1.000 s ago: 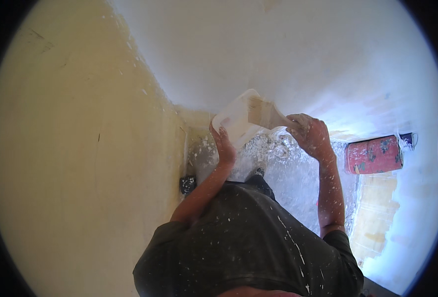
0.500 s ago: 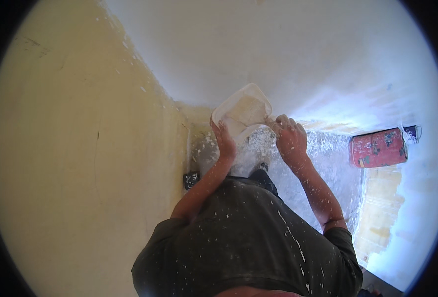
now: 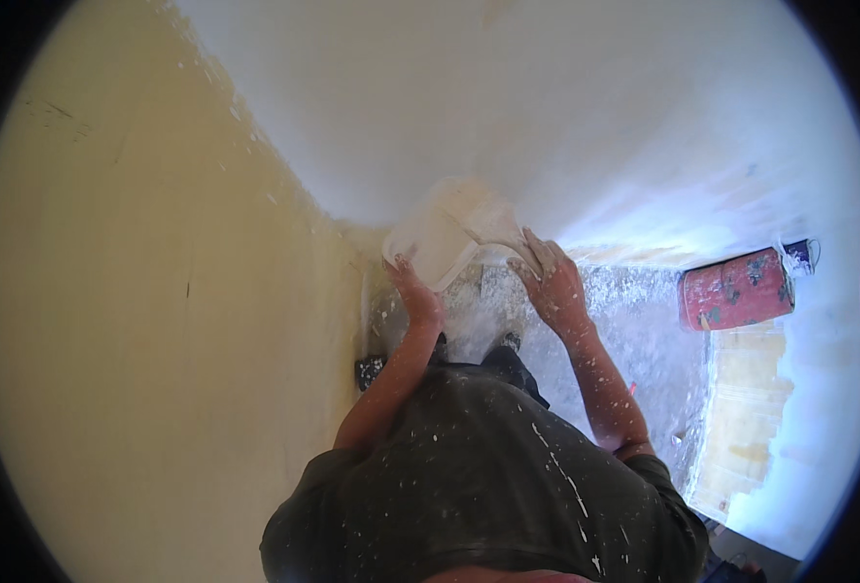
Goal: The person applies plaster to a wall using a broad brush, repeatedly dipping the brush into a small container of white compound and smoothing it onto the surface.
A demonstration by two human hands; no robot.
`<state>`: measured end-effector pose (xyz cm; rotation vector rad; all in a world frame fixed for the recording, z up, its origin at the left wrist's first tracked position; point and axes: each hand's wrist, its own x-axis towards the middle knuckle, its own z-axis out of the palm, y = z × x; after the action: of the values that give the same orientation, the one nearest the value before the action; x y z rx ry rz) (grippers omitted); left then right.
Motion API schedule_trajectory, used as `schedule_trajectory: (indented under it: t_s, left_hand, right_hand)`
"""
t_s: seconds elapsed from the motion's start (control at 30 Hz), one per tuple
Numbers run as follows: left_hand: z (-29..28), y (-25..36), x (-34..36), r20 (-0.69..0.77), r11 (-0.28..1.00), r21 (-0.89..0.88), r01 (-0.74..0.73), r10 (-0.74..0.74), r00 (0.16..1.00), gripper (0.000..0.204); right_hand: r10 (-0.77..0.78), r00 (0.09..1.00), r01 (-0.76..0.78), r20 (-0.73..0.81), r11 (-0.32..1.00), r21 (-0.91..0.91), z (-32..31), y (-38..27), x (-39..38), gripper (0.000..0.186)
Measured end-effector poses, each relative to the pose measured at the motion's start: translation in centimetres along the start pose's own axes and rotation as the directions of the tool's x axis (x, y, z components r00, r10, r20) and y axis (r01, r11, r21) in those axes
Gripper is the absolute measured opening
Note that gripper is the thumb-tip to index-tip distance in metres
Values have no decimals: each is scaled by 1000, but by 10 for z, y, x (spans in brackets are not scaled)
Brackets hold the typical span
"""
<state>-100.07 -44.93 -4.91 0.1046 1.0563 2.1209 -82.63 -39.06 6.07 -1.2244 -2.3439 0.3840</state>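
Observation:
My left hand [image 3: 416,295] grips the near left rim of a whitish plastic tub [image 3: 428,251], which is tipped against the wall in front of me. My right hand [image 3: 552,290] is at the tub's right side, fingers stretched over a pale, flat scraper-like piece [image 3: 496,233] with the thumb beneath. Its handle is hidden, and the outline blends into the tub and wall. Pale smears coat the right fingers, and white specks dot the right forearm.
Yellow wall [image 3: 138,321] rises close on the left; a whitish-coated wall [image 3: 508,97] is ahead. A worn red bucket-like container [image 3: 736,290] stands to the right, near a dark object [image 3: 800,256]. White spatter covers the grey floor [image 3: 605,335]. A speckled black box [image 3: 369,372] sits by the left wall.
Both hands and the tub have shifted a little left, and the tub has tilted toward the wall. My right fingers have gone from curled to stretched out.

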Motion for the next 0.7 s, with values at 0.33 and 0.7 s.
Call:
schedule_trajectory:
  t_s: [0.33, 0.7]
  left_hand:
    - [-6, -12, 20, 20, 998, 1, -58, 58, 998, 57]
    - [-26, -28, 16, 72, 998, -4, 57, -56, 996, 59]
  right_hand:
    - [259, 966, -226, 0, 844, 486, 63, 25, -14, 36]
    - [396, 911, -130, -117, 544, 829, -17, 19, 151, 39]
